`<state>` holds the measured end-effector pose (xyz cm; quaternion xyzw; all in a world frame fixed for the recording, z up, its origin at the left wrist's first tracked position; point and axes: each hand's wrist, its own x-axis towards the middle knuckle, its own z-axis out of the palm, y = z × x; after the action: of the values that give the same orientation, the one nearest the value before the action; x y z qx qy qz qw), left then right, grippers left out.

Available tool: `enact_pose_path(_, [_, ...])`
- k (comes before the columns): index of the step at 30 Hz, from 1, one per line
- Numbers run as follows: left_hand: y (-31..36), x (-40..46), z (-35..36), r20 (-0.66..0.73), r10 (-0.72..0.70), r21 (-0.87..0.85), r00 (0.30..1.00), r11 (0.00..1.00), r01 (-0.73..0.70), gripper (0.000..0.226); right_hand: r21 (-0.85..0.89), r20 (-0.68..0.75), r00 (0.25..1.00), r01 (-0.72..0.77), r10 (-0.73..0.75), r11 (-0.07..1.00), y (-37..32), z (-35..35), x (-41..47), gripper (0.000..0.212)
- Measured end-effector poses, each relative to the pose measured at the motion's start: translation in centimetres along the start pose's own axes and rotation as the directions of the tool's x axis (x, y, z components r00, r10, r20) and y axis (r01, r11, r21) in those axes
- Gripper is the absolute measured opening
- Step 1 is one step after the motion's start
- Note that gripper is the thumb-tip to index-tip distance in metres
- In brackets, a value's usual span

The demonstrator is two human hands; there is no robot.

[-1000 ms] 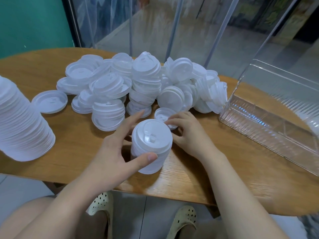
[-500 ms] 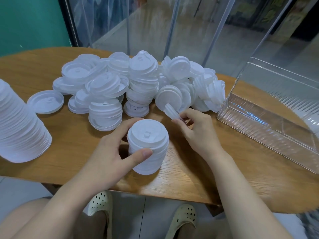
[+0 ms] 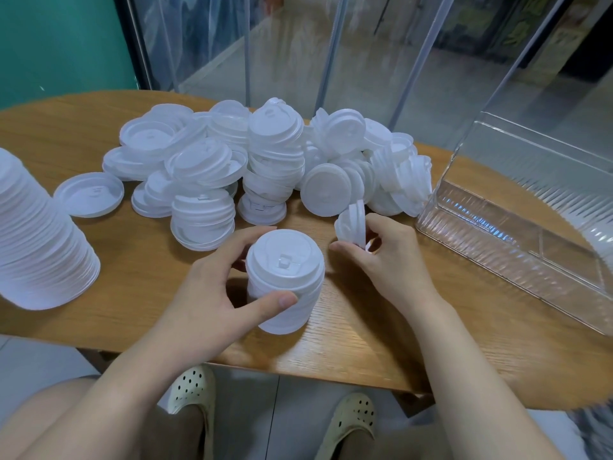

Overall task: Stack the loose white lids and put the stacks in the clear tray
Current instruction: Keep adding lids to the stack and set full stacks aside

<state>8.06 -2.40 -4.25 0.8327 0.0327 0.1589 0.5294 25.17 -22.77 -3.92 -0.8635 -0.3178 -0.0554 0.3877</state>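
Observation:
A short stack of white lids (image 3: pixel 285 282) stands upright on the wooden table (image 3: pixel 381 336) near its front edge. My left hand (image 3: pixel 212 293) grips this stack, thumb on its front and fingers behind it. Just to the right, my right hand (image 3: pixel 384 260) pinches a single white lid (image 3: pixel 351 224) held on edge above the table. Behind both hands lies a heap of loose white lids (image 3: pixel 265 161), some in small stacks. The clear tray (image 3: pixel 497 240) sits at the right, tilted open toward the heap.
A tall leaning stack of white lids (image 3: pixel 36 234) stands at the table's left edge. One lid (image 3: pixel 89 194) lies upside down beside it. Glass panels rise behind the table. My feet in pale clogs show below the table's front edge.
My right hand picked one lid off the table by the heap, lifted it and turned it on edge. My left hand kept hold of the stack.

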Motion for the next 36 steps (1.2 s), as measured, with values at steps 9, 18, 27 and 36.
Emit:
enact_pose_path(9, [0.0,0.0,-0.1,0.004,-0.001,0.013,1.0,1.0,0.001,0.074,0.23,-0.099,0.994,-0.023,0.047,0.973,-1.1,-0.9,-0.2,0.022])
enact_pose_path(18, [0.1,0.0,0.0,-0.001,-0.004,0.004,1.0,1.0,0.004,0.074,0.237,-0.185,0.983,0.055,-0.011,0.97,-2.1,-1.4,-0.4,0.024])
enact_pose_path(27, [0.2,-0.4,-0.1,0.007,0.001,-0.023,1.0,1.0,0.0,0.073,0.36,-0.199,0.976,0.16,-0.092,0.919,-5.7,-2.5,0.2,0.024])
enact_pose_path(36, [0.5,-0.5,0.1,0.001,0.006,-0.038,1.0,0.999,-0.006,0.07,0.315,0.167,0.977,0.076,-0.134,0.946,-8.0,-2.2,-0.8,0.04])
